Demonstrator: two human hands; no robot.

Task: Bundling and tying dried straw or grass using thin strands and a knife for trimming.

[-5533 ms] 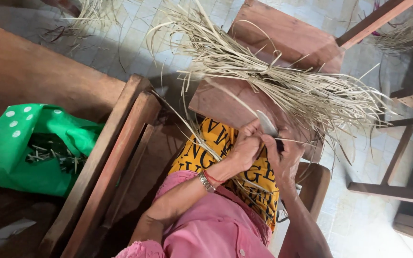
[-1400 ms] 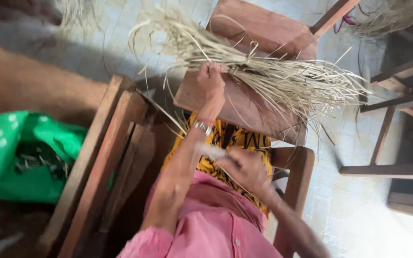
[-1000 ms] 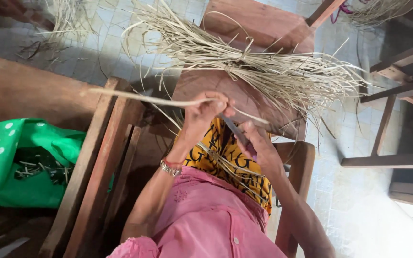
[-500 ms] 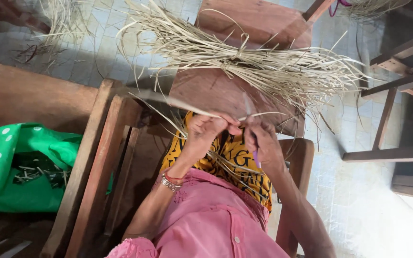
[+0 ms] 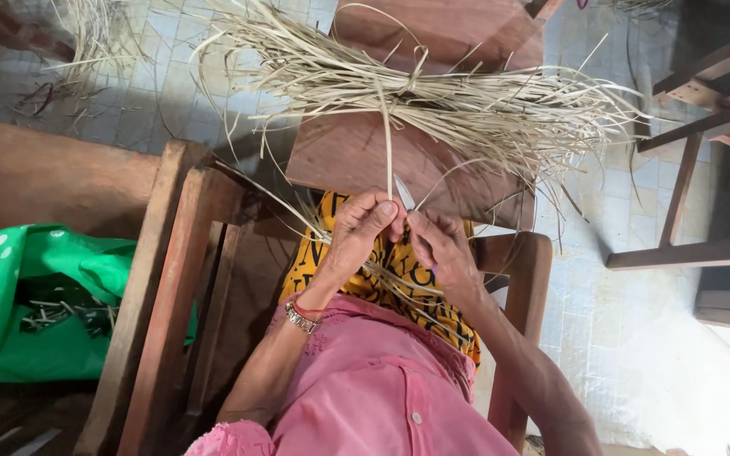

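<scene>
Both hands meet over the lap: the left hand (image 5: 363,226) pinches a pale reed strip (image 5: 386,139) running toward twelve o'clock, while the right hand (image 5: 439,245) grips a small blade (image 5: 404,192) against it.

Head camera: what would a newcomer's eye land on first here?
Most striking is the bundle of pale dry straw sprawled across the wooden stool at top centre. Below it, the left hand and right hand pinch one upright strand and a small blade. A green dotted bag lies far left.
</scene>
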